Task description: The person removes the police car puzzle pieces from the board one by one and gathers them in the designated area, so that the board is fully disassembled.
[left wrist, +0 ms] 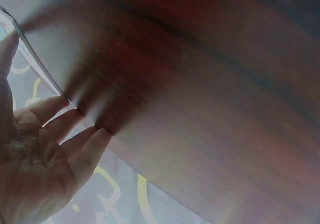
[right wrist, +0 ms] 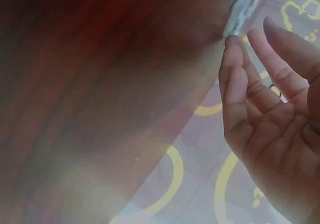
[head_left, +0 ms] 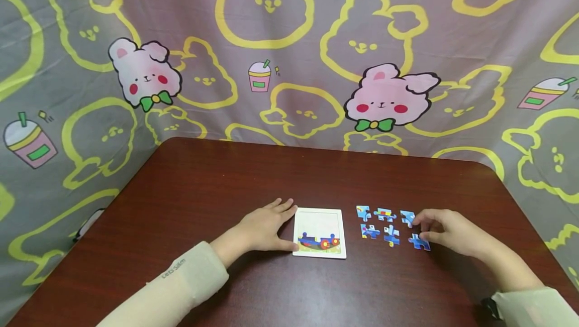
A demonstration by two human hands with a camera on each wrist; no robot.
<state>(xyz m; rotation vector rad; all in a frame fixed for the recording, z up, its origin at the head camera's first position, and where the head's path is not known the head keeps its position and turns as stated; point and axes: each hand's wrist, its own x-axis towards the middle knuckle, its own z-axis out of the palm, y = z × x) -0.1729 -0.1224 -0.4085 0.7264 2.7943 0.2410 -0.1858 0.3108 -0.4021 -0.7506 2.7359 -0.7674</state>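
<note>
The white puzzle tray [head_left: 319, 233] lies flat near the front edge of the dark brown surface [head_left: 217, 186], with a little car picture done along its bottom. The left hand [head_left: 262, 229] rests flat and relaxed, fingers straight, touching the tray's left edge. Just to the right, six loose blue puzzle pieces [head_left: 384, 224] lie in two rows. The right hand [head_left: 445, 231] touches the pieces at the right end (fingers bent; I cannot tell if it pinches one). Behind them the surface has lots of free room. A bunny cloth [head_left: 289, 56] hangs all around.
</note>
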